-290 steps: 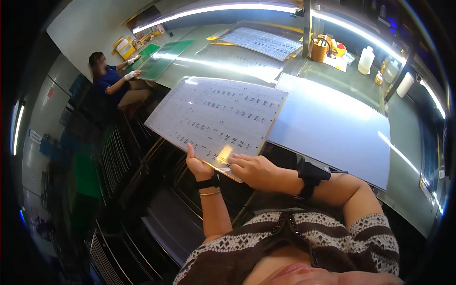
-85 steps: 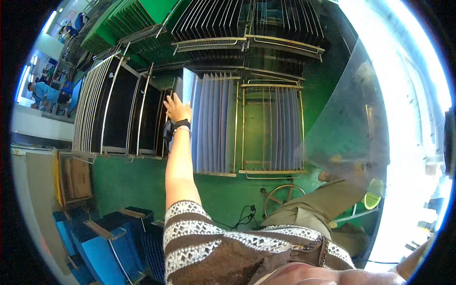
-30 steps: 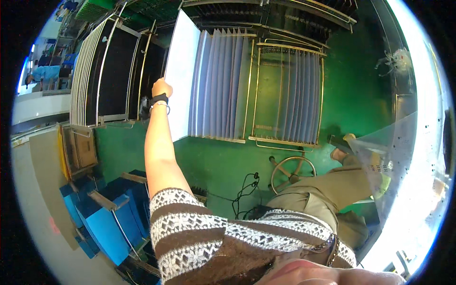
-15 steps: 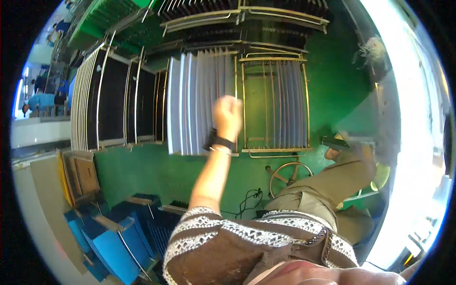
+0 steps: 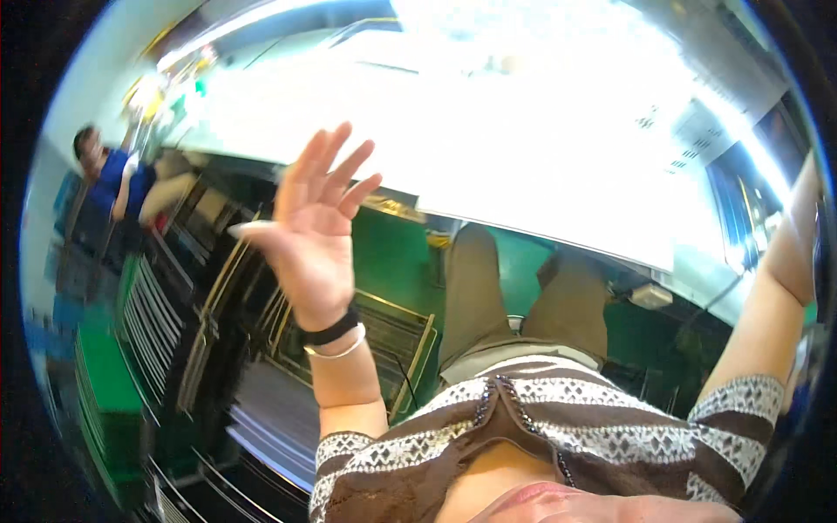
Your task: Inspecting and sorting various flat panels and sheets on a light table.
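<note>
My left hand is raised with its fingers spread and its palm showing; nothing is in it. A black band and a light bangle circle that wrist. It is near the front edge of a long white worktable, which is washed out by glare. My right forearm rises along the right rim of the picture, and the hand at its end is cut off from view. Below my left arm stands a wire rack with a brass-coloured frame. Grey panels fill another part of the racking beside it.
Dark metal racks stand to the left, with green panels at the far left. A person in blue is at the upper left. My legs reach under the worktable, over a green floor. A pale box sits below the table's right part.
The view has swung from the racks to the bright worktable. My left hand, earlier closed by the grey panels, is now raised and spread. My right forearm has come into view.
</note>
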### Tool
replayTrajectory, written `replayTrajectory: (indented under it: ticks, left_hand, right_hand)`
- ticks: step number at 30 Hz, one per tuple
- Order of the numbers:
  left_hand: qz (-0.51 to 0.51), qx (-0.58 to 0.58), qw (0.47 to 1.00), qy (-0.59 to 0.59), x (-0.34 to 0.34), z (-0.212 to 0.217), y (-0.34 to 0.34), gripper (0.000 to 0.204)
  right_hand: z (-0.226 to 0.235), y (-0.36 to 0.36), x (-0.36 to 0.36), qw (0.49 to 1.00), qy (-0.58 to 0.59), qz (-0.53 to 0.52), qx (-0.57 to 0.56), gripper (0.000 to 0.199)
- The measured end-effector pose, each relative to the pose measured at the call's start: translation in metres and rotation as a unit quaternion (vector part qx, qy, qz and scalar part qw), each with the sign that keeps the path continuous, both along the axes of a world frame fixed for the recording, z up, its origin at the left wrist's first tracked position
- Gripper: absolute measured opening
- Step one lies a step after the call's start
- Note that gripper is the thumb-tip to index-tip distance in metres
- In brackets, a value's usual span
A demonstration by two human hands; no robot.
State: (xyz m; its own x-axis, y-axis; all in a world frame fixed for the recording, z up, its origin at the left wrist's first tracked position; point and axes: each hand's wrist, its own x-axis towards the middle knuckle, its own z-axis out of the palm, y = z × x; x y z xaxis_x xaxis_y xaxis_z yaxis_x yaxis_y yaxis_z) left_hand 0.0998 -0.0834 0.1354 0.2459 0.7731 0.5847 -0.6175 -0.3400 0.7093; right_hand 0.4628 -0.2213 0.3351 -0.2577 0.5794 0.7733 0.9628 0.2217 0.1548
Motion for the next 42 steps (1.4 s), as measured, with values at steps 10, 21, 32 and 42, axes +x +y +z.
replayTrajectory:
  ticks: [10,21,32,42]
  left_hand:
    - [-0.470,-0.122,0.874,-0.034,0.051,0.054,-0.021,0.128]
    - [-0.323,-0.269,0.882,0.214,0.075,-0.036,-0.013,0.049]
    - [-0.165,-0.271,0.832,0.455,0.039,-0.136,0.091,0.034]
    - [-0.080,-0.392,0.811,0.427,0.053,-0.131,0.078,0.029]
  right_hand:
    - [-0.035,-0.055,-0.008,0.979,0.096,0.111,-0.138,0.023]
    - [-0.197,-0.022,-0.101,0.960,-0.112,0.159,-0.202,0.035]
    - [-0.310,-0.144,0.102,0.871,0.412,-0.216,-0.156,0.026]
    - [-0.363,-0.182,0.123,0.556,0.791,-0.207,-0.151,0.025]
